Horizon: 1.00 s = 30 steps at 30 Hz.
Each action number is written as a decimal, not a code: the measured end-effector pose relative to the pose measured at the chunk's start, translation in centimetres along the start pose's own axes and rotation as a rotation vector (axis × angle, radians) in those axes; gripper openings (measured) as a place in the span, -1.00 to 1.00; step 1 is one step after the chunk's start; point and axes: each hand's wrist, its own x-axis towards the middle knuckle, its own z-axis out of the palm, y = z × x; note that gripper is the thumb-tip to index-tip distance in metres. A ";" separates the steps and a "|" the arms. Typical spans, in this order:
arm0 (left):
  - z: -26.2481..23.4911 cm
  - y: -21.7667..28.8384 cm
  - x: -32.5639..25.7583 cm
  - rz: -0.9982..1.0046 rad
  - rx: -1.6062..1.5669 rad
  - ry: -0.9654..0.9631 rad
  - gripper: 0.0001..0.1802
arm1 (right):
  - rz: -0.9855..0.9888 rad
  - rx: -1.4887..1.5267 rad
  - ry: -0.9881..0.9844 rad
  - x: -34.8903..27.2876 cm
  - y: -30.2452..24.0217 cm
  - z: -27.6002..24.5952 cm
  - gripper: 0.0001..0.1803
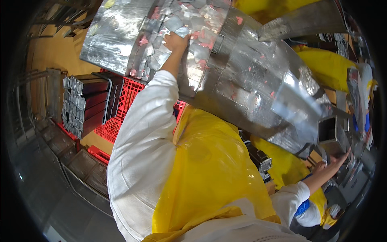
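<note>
My left hand (176, 41) reaches over a steel table (109, 40) at the top. Its fingers are bent around the edge of a flat, shiny, translucent sheet (182, 31). That sheet lies among several overlapping sheets like it, with pink soft scraps (156, 13) scattered between them. Far to the right, my right arm stretches out, and my right hand (340, 159) is at the underside of a rectangular open-ended metal mould (333, 139). That hand's fingers press against the mould, which is tilted with its dark opening facing me.
Stacked long metal moulds (82, 105) stand at left beside red plastic crates (117, 117). A steel chute (302, 22) juts over the table at upper right. Co-workers in yellow aprons (322, 66) stand along the right. My yellow apron (217, 161) nears the table edge.
</note>
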 end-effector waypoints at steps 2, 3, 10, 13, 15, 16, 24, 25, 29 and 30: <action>1.3 2.7 -1.1 -0.039 -0.010 -0.050 -0.04 | -0.045 -0.055 0.130 -1.9 0.4 2.4 -0.15; 1.6 3.0 -1.6 0.085 0.019 -0.165 -0.03 | -0.058 -0.054 0.156 -2.1 0.6 3.0 -0.18; 2.5 0.9 -4.0 0.524 0.270 -0.537 0.20 | -0.002 0.000 0.172 -2.3 0.7 1.7 -0.34; 6.3 -4.9 2.6 0.717 0.288 -0.572 -0.01 | -0.191 -0.050 0.281 -2.3 1.4 4.1 -0.46; 5.1 -7.4 4.6 0.883 0.108 -0.426 -0.24 | -0.192 0.037 0.323 -3.0 2.2 5.7 -0.59; 3.2 -7.8 4.3 0.860 0.150 -0.404 -0.27 | -0.194 0.079 0.348 -3.4 2.6 6.6 -0.65; -8.5 9.6 -14.0 0.300 -1.040 -1.240 -0.60 | -0.334 0.023 0.398 0.5 0.5 1.5 -0.55; -10.5 13.6 -18.9 0.380 -1.041 -1.353 -0.59 | -0.301 0.068 0.322 0.8 1.0 0.8 -0.53; -11.9 26.0 -32.3 0.704 -1.005 -1.794 -0.56 | -0.196 0.038 0.277 -1.7 0.4 3.3 -0.51; -13.2 28.1 -35.8 0.661 -0.964 -1.769 -0.56 | -0.190 0.026 0.271 -1.9 0.3 3.2 -0.50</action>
